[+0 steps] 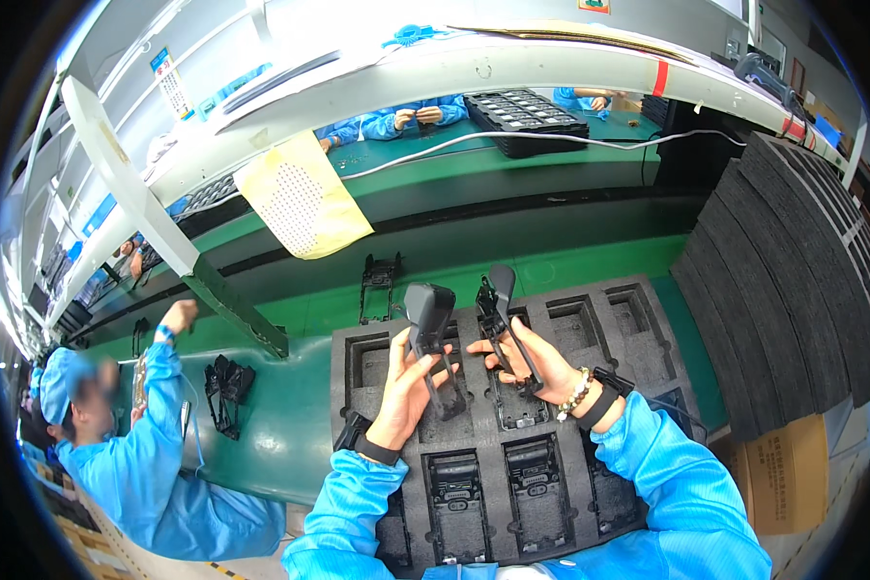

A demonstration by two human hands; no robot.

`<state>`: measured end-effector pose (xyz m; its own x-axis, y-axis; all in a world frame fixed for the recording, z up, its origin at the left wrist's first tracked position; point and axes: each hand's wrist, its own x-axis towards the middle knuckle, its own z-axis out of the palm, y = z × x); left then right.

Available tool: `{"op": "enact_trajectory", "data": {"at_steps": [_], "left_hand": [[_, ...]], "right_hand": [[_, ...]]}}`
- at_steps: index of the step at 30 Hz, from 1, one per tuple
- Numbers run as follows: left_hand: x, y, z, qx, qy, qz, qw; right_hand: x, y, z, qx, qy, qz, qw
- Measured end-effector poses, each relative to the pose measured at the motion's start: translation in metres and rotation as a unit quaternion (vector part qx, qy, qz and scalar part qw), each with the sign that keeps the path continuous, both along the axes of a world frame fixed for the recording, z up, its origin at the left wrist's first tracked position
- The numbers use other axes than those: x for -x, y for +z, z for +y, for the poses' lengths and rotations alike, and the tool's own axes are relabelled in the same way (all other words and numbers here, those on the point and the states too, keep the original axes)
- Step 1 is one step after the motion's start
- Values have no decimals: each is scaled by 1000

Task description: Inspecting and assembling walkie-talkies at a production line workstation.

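My left hand is closed around a black plastic housing piece, tilted above the foam tray. In my right hand, fingers closed, is a similar black plastic frame piece with a rounded upper end. Both pieces are off the tray and apart from each other. Beneath them lies a dark grey foam tray with cut-out compartments. Black device frames, such as one frame in the near row, rest in several of these. My fingers partly hide the held pieces.
On the green bench behind the tray lies another black frame. Stacked foam trays rise at right above a cardboard box. At left, a co-worker sits near loose black parts. A shelf post and yellow sheet stand ahead.
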<state>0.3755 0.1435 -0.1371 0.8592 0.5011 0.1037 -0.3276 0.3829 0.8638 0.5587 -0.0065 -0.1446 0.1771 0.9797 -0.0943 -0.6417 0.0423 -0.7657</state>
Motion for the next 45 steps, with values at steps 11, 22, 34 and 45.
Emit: {"op": "enact_trajectory", "data": {"at_steps": [11,22,34,45], "left_hand": [[1,9,-7,9,1,-1,1000],[1,7,-4,-18,-2,8,1000],[1,9,-5,-24,-15,7,1000],[1,10,-5,-23,-20,12,999]], "right_hand": [[18,8,-6,-84,61,-150,983],[21,2,-4,-63,58,-197,977],[21,2,-4,-50,45,-200,977],[22,5,-4,-43,42,-198,978]]}}
